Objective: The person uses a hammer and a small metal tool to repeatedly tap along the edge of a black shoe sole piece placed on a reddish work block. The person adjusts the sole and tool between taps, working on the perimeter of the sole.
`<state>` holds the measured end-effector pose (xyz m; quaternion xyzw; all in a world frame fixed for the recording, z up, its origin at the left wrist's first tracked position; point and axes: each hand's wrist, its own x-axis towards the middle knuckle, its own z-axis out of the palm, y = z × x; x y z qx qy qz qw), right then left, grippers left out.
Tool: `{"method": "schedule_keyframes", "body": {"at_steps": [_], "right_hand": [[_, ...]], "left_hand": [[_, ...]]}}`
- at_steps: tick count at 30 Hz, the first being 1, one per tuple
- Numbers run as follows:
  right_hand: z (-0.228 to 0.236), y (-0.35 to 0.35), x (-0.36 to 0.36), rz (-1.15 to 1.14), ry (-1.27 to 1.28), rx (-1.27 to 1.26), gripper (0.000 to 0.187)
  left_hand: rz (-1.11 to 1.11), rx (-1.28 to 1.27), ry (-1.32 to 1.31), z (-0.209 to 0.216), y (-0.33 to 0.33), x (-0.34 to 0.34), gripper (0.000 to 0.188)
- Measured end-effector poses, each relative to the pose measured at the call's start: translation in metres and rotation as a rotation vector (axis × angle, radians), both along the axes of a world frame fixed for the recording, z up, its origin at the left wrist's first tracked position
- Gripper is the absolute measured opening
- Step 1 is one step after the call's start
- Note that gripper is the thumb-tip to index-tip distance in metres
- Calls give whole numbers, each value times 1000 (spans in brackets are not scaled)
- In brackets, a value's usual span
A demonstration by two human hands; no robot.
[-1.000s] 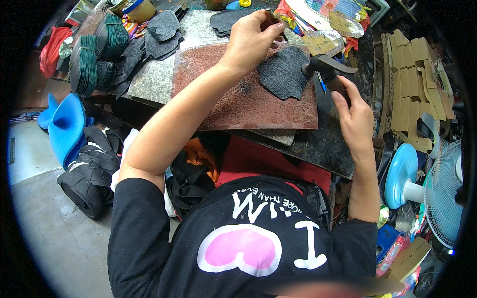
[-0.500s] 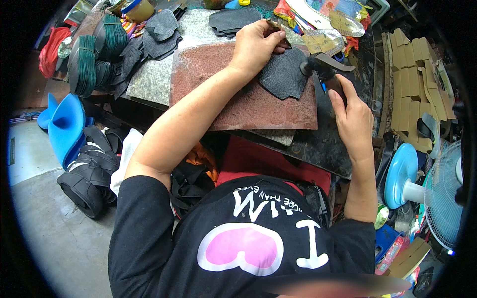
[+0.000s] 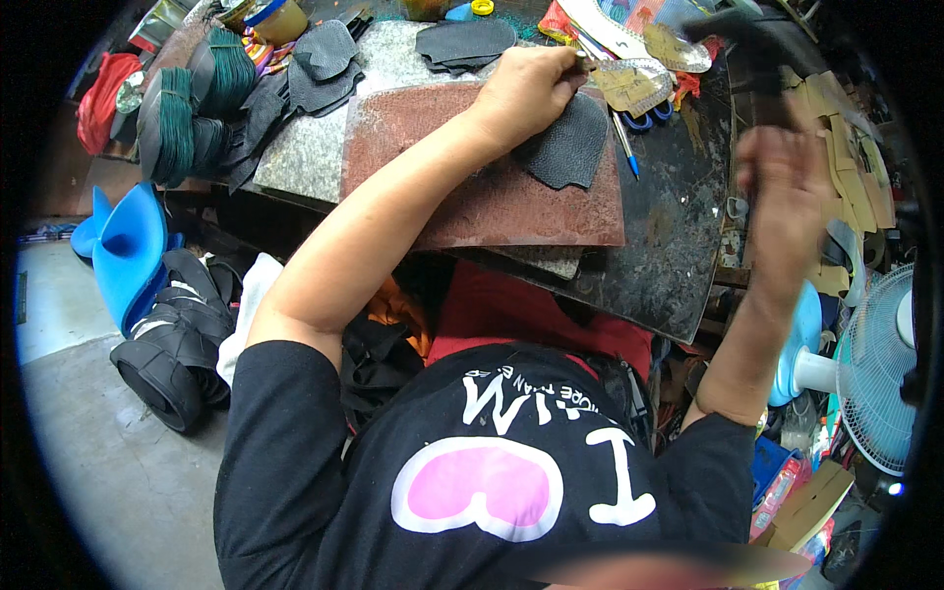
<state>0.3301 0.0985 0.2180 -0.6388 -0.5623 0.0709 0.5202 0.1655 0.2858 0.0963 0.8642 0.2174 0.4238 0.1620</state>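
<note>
A black grained leather piece [image 3: 562,147] lies on a reddish-brown board [image 3: 398,123]. My left hand [image 3: 526,90] rests at its far edge, fingers pinched around a slim dark tool that looks like a punch, mostly covered by the fingers. Out to the right and raised off the table, my right hand [image 3: 787,182] is wrapped around the handle of a hammer [image 3: 757,49]. Motion smears both the hammer and this hand.
Black leather pieces [image 3: 462,44] lie behind the board, others [image 3: 324,69] farther left, near green cord bundles [image 3: 175,118]. A blue pen [image 3: 627,152], blue-handled scissors [image 3: 649,118] and clear templates [image 3: 634,84] lie right of the leather. A fan [image 3: 875,364] stands at right.
My right hand has swung the hammer up and to the right, away from the leather. My left hand has shifted slightly right, still pinched. The pen and scissors now show.
</note>
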Motion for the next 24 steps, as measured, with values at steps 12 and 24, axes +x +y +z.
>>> {"method": "schedule_keyframes", "body": {"at_steps": [12, 24], "right_hand": [[-84, 5, 22, -57, -408, -227, 41], [-92, 0, 9, -117, -398, -521, 45]], "left_hand": [[79, -55, -45, -5, -3, 7, 17], [-102, -853, -421, -23, 8, 8, 17]]}}
